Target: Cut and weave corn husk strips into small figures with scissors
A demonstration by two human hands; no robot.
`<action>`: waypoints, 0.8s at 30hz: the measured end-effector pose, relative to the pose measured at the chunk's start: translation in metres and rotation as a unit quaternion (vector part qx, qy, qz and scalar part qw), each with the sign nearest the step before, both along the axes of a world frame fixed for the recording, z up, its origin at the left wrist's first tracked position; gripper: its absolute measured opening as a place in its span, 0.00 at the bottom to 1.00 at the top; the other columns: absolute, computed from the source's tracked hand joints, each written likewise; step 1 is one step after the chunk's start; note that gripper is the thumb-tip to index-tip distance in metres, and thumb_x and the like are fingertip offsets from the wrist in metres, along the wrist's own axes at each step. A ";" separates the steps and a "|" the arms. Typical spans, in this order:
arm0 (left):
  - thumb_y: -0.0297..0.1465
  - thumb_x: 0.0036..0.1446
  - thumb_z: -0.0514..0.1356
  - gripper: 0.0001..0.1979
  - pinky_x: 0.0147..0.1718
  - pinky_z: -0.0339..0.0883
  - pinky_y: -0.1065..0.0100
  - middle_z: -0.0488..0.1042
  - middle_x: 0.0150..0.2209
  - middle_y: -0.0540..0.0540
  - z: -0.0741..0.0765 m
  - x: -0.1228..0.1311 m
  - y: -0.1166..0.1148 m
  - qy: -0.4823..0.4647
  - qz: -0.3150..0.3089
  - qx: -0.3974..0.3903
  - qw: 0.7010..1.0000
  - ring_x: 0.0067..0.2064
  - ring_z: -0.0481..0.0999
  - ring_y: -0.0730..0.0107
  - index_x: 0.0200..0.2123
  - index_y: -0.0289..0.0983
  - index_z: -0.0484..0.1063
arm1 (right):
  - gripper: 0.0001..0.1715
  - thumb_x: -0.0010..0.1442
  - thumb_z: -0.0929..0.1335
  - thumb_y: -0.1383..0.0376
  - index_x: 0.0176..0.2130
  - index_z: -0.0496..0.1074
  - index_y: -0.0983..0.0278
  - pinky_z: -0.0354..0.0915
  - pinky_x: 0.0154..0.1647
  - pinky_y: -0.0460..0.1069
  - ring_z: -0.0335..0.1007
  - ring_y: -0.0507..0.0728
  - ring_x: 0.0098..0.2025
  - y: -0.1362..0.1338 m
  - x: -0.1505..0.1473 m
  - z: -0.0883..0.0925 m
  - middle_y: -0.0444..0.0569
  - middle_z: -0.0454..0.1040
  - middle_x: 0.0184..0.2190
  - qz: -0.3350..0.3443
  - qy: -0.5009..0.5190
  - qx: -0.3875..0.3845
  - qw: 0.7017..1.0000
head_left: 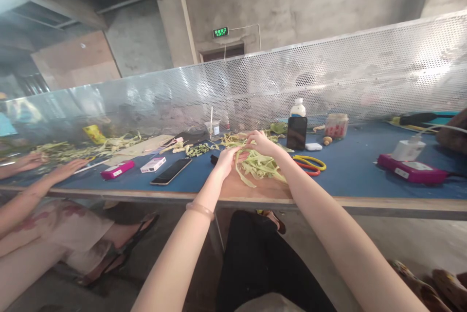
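In the head view, a loose pile of pale green vegetable strips point(260, 166) lies on a brown board point(233, 188) at the table's front edge. My left hand point(228, 160), a bangle on its wrist, closes on a strip at the pile's left side. Fingers bent, my right hand point(260, 142) reaches over the top of the pile and pinches strips close to the left one. The fingertips are partly hidden. Beside my right forearm lie red and yellow looped handles point(314, 162), apparently scissors, their other end out of sight.
On the blue table point(357, 166) are a phone point(171, 172), a small white box point(153, 164), magenta devices point(412, 168), an upright phone point(296, 133), a bottle point(298, 106) and a jar point(336, 125). A perforated metal screen point(328, 73) stands behind. At left, another person's hands point(71, 168) work over plant strips.
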State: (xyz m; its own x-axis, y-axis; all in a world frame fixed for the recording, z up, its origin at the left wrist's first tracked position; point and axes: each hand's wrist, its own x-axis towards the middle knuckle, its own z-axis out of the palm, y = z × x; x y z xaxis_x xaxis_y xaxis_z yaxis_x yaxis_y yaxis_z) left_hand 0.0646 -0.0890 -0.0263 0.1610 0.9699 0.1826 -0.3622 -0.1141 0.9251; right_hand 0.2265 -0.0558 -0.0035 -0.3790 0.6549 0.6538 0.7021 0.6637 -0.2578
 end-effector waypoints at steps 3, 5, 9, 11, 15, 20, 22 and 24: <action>0.25 0.48 0.60 0.09 0.40 0.71 0.61 0.78 0.32 0.40 0.000 -0.001 -0.002 0.015 -0.012 0.005 1.000 0.37 0.77 0.60 0.35 0.31 0.73 | 0.06 0.55 0.66 0.64 0.30 0.72 0.63 0.53 0.48 0.57 0.56 0.60 0.46 0.001 -0.002 -0.001 0.52 0.65 0.43 -0.017 -0.003 0.007 1.000; 0.25 0.48 0.60 0.09 0.40 0.71 0.61 0.78 0.32 0.40 0.000 -0.001 -0.004 0.027 -0.024 0.014 0.999 0.37 0.77 0.61 0.35 0.31 0.73 | 0.06 0.55 0.66 0.64 0.30 0.71 0.63 0.54 0.47 0.57 0.55 0.61 0.46 0.001 -0.003 -0.002 0.53 0.64 0.42 -0.029 -0.003 0.012 1.000; 0.26 0.47 0.62 0.08 0.38 0.71 0.62 0.77 0.31 0.39 -0.001 -0.002 -0.006 0.066 -0.048 0.028 0.996 0.36 0.78 0.61 0.34 0.30 0.73 | 0.05 0.55 0.66 0.65 0.28 0.71 0.63 0.54 0.45 0.56 0.54 0.61 0.45 0.001 -0.005 -0.003 0.53 0.64 0.42 -0.043 0.000 0.024 0.999; 0.28 0.47 0.62 0.09 0.37 0.71 0.63 0.77 0.32 0.38 -0.001 -0.003 -0.007 0.086 -0.064 0.031 0.994 0.35 0.78 0.62 0.34 0.30 0.73 | 0.05 0.55 0.66 0.65 0.28 0.70 0.63 0.54 0.44 0.56 0.54 0.61 0.44 0.001 -0.006 -0.004 0.53 0.64 0.42 -0.048 0.005 0.030 0.998; 0.29 0.48 0.62 0.10 0.36 0.71 0.66 0.77 0.32 0.38 -0.001 -0.004 -0.007 0.085 -0.083 0.037 0.992 0.35 0.77 0.64 0.35 0.30 0.73 | 0.06 0.56 0.65 0.63 0.31 0.69 0.63 0.54 0.44 0.55 0.55 0.61 0.44 -0.002 -0.008 -0.003 0.53 0.65 0.40 -0.048 0.022 0.039 0.998; 0.30 0.49 0.61 0.10 0.38 0.71 0.66 0.77 0.33 0.39 -0.001 -0.007 -0.003 0.055 -0.062 0.045 0.996 0.37 0.77 0.64 0.36 0.31 0.73 | 0.16 0.59 0.61 0.55 0.32 0.68 0.64 0.53 0.44 0.53 0.59 0.57 0.39 -0.009 -0.006 0.004 0.51 0.69 0.34 -0.031 0.049 0.034 0.998; 0.30 0.49 0.61 0.09 0.39 0.70 0.66 0.77 0.32 0.40 -0.001 -0.008 0.000 0.033 -0.038 0.040 0.998 0.37 0.77 0.65 0.35 0.32 0.72 | 0.19 0.58 0.61 0.53 0.28 0.69 0.64 0.54 0.41 0.51 0.61 0.55 0.34 -0.012 -0.005 0.005 0.48 0.70 0.28 -0.008 0.041 0.014 0.999; 0.29 0.49 0.61 0.07 0.38 0.70 0.67 0.77 0.32 0.41 -0.001 -0.009 0.002 0.013 -0.017 0.034 0.999 0.37 0.77 0.66 0.33 0.32 0.72 | 0.21 0.56 0.63 0.51 0.25 0.70 0.64 0.55 0.37 0.49 0.62 0.53 0.30 -0.014 -0.005 0.005 0.46 0.70 0.25 0.019 0.029 -0.009 0.999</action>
State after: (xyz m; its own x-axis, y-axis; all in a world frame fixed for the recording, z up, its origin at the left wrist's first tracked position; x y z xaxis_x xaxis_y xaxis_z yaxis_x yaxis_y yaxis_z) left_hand 0.0555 -0.0865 -0.0275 0.1984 0.9493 0.2438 -0.3423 -0.1659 0.9248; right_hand 0.2214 -0.0696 0.0012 -0.3653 0.6524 0.6640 0.6599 0.6846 -0.3096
